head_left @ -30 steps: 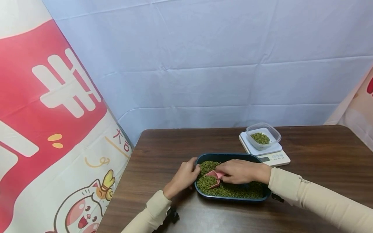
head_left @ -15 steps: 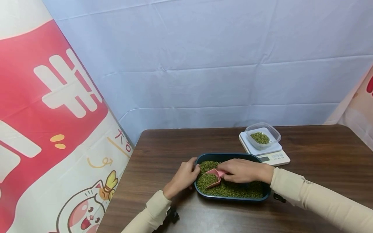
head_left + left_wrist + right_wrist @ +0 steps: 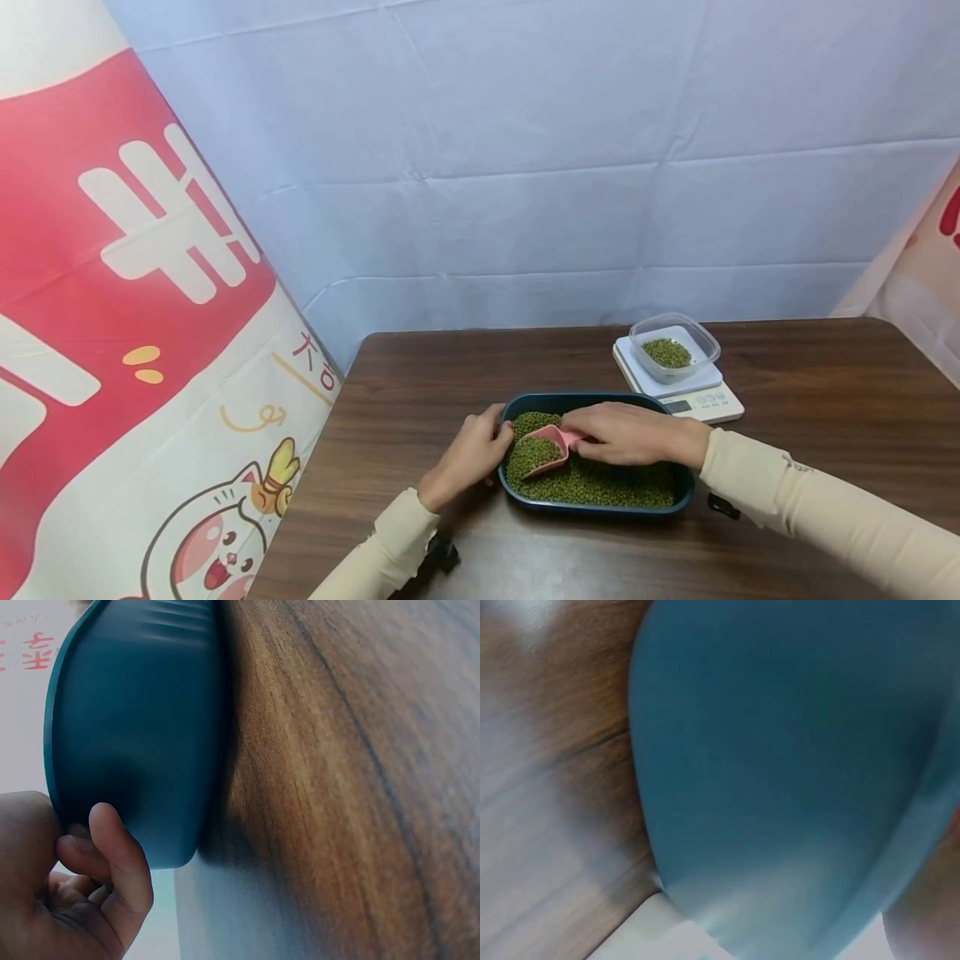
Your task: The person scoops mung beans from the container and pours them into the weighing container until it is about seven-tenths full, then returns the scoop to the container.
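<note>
A dark blue oval tub (image 3: 592, 506) of green mung beans (image 3: 615, 490) stands on the table. My right hand (image 3: 633, 433) reaches over it and grips the handle of a pink scoop (image 3: 555, 435). Beans fill the scoop's bowl, which points left, low over the beans in the tub. At the tub's left end my left hand (image 3: 468, 450) holds the rim, thumb over the edge. The left wrist view shows the fingers (image 3: 120, 855) curled by the tub's outer wall (image 3: 142, 727). In the right wrist view the tub's wall (image 3: 780, 772) covers most of the picture and hides the scoop.
Behind the tub to the right, a white kitchen scale (image 3: 712, 406) carries a clear plastic container (image 3: 708, 343) with a small heap of beans (image 3: 667, 353). The dark wooden table (image 3: 420, 375) ends at a pale cloth backdrop (image 3: 480, 208). A printed banner (image 3: 187, 400) hangs at the left.
The scoop in my right hand has come up slightly and its bowl has tipped, heaped with beans. My left hand stays at the tub's rim.
</note>
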Demonstrator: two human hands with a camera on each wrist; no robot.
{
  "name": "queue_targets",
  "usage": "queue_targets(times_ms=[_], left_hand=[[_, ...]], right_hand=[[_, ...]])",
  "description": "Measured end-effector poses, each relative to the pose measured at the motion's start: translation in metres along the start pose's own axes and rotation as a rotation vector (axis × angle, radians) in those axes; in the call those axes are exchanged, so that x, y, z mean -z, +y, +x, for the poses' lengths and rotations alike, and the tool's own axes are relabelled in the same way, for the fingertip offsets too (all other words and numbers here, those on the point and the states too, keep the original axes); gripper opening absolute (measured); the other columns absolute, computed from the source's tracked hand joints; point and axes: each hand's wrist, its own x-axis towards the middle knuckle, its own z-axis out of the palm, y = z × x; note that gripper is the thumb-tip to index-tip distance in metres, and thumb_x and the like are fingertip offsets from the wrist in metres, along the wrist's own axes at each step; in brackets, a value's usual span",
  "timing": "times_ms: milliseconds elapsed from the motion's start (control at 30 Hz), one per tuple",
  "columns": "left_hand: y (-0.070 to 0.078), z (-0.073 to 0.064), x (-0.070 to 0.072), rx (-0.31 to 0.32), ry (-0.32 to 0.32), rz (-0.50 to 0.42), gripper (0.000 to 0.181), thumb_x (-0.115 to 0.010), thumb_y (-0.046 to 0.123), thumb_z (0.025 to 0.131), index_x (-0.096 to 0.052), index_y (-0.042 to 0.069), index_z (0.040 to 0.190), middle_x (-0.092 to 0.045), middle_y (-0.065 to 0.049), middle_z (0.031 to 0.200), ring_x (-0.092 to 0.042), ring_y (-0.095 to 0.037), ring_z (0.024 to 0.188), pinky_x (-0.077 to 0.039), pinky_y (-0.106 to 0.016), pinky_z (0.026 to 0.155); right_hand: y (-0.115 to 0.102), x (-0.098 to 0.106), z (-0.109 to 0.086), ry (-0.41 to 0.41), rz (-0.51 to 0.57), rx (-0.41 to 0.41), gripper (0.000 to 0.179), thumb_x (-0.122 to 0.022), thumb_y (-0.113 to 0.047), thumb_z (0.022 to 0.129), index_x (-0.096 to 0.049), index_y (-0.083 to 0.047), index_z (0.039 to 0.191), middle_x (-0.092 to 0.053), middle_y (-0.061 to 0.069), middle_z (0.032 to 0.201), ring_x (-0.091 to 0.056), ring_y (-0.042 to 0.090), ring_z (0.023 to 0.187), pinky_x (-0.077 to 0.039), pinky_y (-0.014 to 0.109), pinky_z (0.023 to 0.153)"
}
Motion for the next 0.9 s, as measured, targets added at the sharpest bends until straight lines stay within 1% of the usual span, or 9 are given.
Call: queue_targets(times_ms=[200,400,533,667,900], left_hand=[[-0.001,0.000,0.001,-0.003,-0.003,-0.001,0.048,-0.047,0.021,0.113,-0.047,0.003,0.157,-0.054,0.002,0.055,-0.056,-0.015,0.033,-0.054,-0.034,0.036],[-0.002,0.001,0.001,-0.005,-0.007,-0.005,0.048,-0.046,0.020,0.113,-0.047,0.003,0.158,-0.053,0.002,0.054,-0.056,-0.015,0.033,-0.055,-0.035,0.036],[-0.002,0.001,0.002,-0.011,-0.007,-0.003,0.048,-0.046,0.020,0.113,-0.046,0.003,0.158,-0.052,0.002,0.053,-0.056,-0.016,0.033,-0.054,-0.035,0.036],[-0.003,0.001,0.001,-0.009,-0.007,0.007,0.049,-0.045,0.021,0.113,-0.045,0.003,0.159,-0.052,0.001,0.053,-0.056,-0.016,0.033,-0.054,-0.034,0.036],[-0.003,0.000,0.000,-0.003,-0.008,0.020,0.050,-0.046,0.020,0.113,-0.044,0.001,0.160,-0.052,0.001,0.053,-0.056,-0.015,0.034,-0.054,-0.033,0.036]], right_hand=[[0.000,0.004,-0.002,0.013,0.027,-0.012,0.014,-0.057,-0.021,0.110,-0.061,-0.031,0.101,-0.050,-0.016,0.084,-0.045,-0.001,0.070,-0.039,0.020,0.066],[0.002,0.006,-0.005,0.026,0.027,-0.027,0.014,-0.057,-0.023,0.111,-0.061,-0.031,0.099,-0.049,-0.017,0.083,-0.045,-0.002,0.069,-0.039,0.020,0.065],[0.004,0.008,-0.007,0.046,0.025,-0.023,0.015,-0.057,-0.024,0.110,-0.059,-0.032,0.098,-0.049,-0.017,0.083,-0.045,-0.002,0.069,-0.039,0.020,0.065],[0.005,0.010,-0.011,0.058,0.028,-0.020,0.013,-0.057,-0.023,0.110,-0.060,-0.030,0.099,-0.049,-0.017,0.083,-0.046,-0.002,0.070,-0.039,0.020,0.065],[0.005,0.013,-0.016,0.089,0.029,-0.007,0.015,-0.059,-0.019,0.108,-0.059,-0.031,0.099,-0.049,-0.017,0.083,-0.047,-0.003,0.071,-0.041,0.019,0.065]])
